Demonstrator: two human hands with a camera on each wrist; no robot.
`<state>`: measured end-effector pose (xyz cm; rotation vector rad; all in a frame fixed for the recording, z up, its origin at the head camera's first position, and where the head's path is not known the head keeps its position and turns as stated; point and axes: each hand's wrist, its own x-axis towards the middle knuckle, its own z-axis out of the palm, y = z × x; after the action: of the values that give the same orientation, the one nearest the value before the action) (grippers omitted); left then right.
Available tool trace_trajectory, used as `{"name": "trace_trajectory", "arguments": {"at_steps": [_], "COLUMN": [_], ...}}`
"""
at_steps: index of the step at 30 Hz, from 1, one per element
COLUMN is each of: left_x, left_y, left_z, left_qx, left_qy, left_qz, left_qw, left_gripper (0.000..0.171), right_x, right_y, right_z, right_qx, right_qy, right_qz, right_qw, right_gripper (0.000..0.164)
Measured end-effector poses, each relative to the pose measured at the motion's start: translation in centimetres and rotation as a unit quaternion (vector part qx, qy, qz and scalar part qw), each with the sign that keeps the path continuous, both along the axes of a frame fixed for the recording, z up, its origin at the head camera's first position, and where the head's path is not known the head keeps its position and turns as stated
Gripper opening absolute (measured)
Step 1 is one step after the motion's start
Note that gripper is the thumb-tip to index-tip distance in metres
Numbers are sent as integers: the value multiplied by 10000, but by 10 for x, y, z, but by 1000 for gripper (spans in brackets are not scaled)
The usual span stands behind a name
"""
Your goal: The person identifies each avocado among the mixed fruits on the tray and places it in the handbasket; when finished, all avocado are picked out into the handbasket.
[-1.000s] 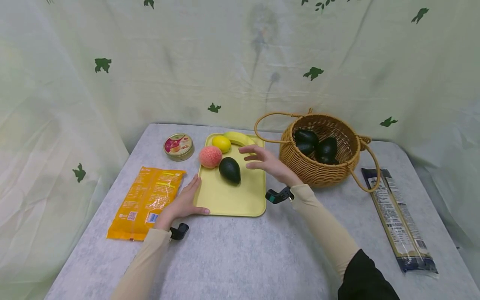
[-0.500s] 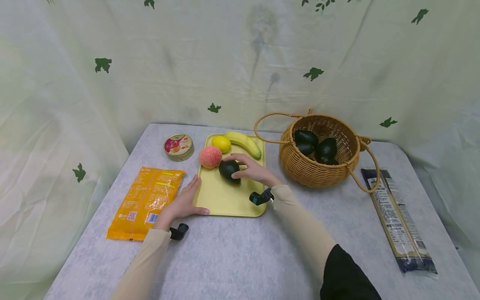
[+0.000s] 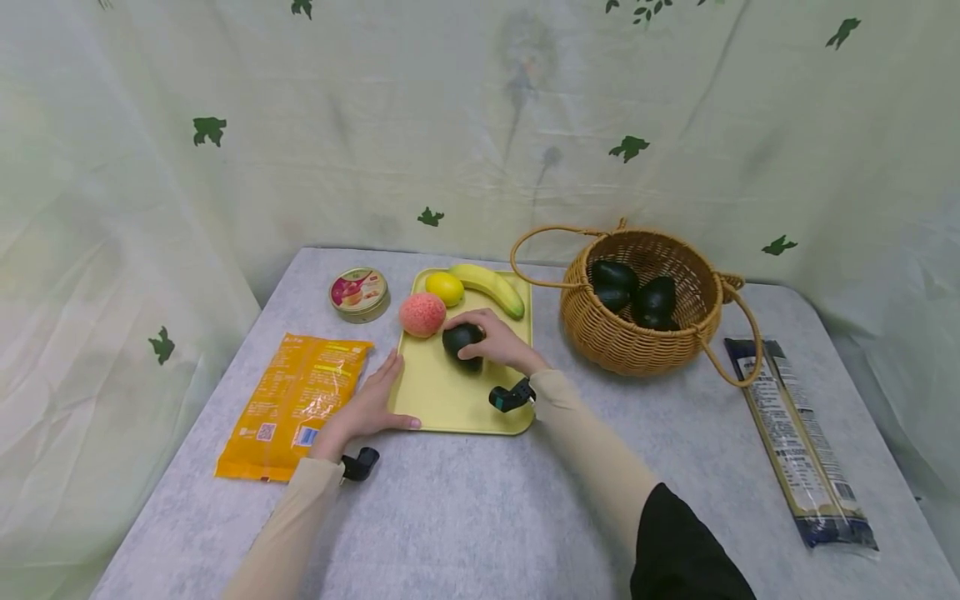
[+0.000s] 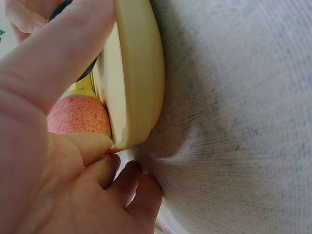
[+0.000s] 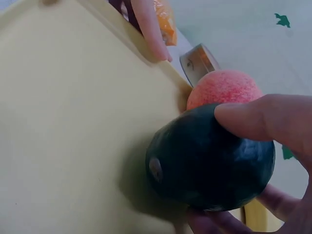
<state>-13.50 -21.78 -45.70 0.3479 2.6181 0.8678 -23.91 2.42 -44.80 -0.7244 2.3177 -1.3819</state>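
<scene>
My right hand (image 3: 504, 342) grips a dark green avocado (image 3: 459, 338) over the middle of the pale yellow tray (image 3: 472, 407). In the right wrist view the thumb lies on top of the avocado (image 5: 200, 161) and the other fingers go round its far side. My left hand (image 3: 366, 408) rests at the tray's near left corner, thumb along the front edge and fingers along the left rim. A pink peach (image 3: 422, 314), a lemon (image 3: 447, 287) and a banana (image 3: 491, 287) lie on the tray's far part, the peach close to the avocado.
A wicker basket (image 3: 637, 354) with several avocados stands right of the tray, its handles spread outward. Left of the tray lie an orange packet (image 3: 300, 400) and a round tin (image 3: 359, 293). A long dark packet (image 3: 802, 450) lies at the right. A pale curtain hangs behind.
My right hand has moved left and down from above the tray's right side and taken hold of the avocado. The left hand stays at the tray's corner.
</scene>
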Motion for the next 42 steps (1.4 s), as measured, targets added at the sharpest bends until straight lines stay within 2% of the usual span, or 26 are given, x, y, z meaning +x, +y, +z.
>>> {"name": "trace_trajectory", "arguments": {"at_steps": [3, 8, 11, 17, 22, 25, 31, 37, 42], "left_x": [-1, -2, -2, -1, -1, -1, -2, -2, -2], "left_y": [0, 0, 1, 1, 0, 1, 0, 0, 0], "left_z": [-1, -2, -1, 0, -1, -1, 0, -1, -1], "left_qx": [-13, -15, -9, 18, 12, 21, 12, -8, -1], "left_qy": [7, 23, 17, -3, -21, -47, -74, -73, -65], "left_qz": [7, -9, -11, 17, 27, 48, 51, 55, 48], "left_qw": [10000, 10000, 10000, 10000, 10000, 10000, 10000, 10000, 10000], "left_gripper": [114, 115, 115, 115, 114, 114, 114, 114, 114], "right_x": [1, 3, 5, 10, 11, 10, 10, 6, 0], "right_y": [4, 16, 25, 52, 79, 96, 132, 169, 201], "right_z": [1, 12, 26, 60, 85, 96, 116, 131, 138], "right_qx": [-50, -487, -763, -923, -1000, -1147, -1323, -1114, -811], "right_qy": [-38, -162, -416, -1028, -1035, -976, -975, -803, -703], "right_qz": [-39, 237, 452, 740, 838, 756, 295, -230, -701], "right_qw": [10000, 9984, 9952, 9876, 9860, 9857, 9860, 9903, 9917], "right_gripper": [45, 43, 43, 46, 46, 46, 46, 45, 46]}}
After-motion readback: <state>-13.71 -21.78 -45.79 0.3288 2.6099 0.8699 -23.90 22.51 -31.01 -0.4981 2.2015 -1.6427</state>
